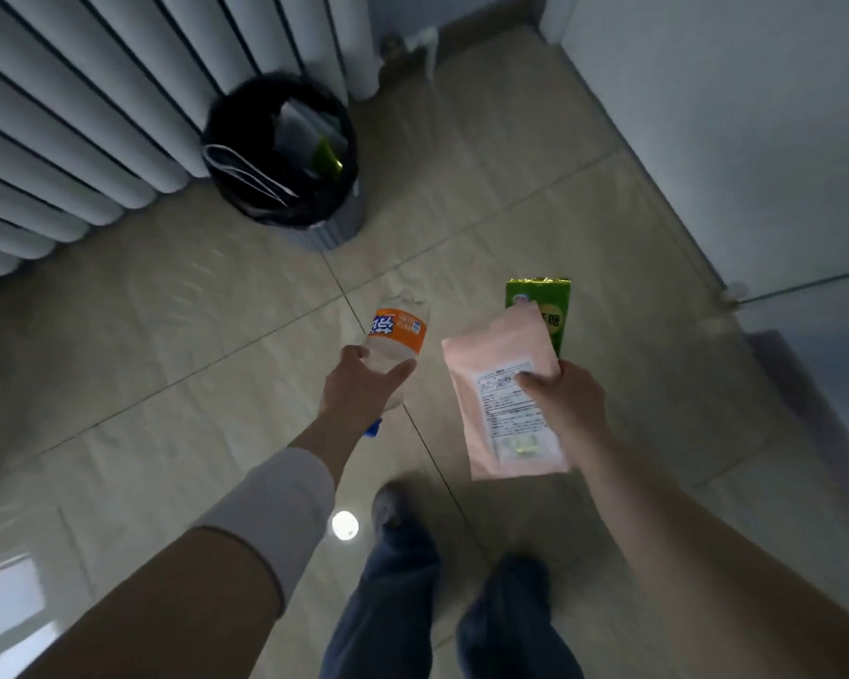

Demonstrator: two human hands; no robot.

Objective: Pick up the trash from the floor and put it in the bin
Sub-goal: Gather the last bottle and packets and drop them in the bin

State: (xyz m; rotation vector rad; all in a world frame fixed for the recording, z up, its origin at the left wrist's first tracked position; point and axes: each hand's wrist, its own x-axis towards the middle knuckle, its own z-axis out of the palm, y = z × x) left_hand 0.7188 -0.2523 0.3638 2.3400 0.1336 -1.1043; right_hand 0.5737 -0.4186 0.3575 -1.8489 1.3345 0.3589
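My left hand [363, 389] grips a clear plastic bottle [397, 335] with an orange label; its blue cap pokes out below my wrist. My right hand [567, 399] holds a pink pouch [503, 389] with a white printed label, and a green packet [540, 306] sticks out behind it in the same grip. The bin [344, 223], lined with a black bag, stands on the tiled floor ahead and to the left, beside the radiator. It holds paper, a grey packet and a green wrapper. Both hands are well short of the bin.
A white ribbed radiator [94, 120] runs along the left. A white wall or door [756, 115] closes the right side, with a dark mat [795, 384] near it. My legs and shoes [393, 507] are below, on beige floor tiles [192, 335].
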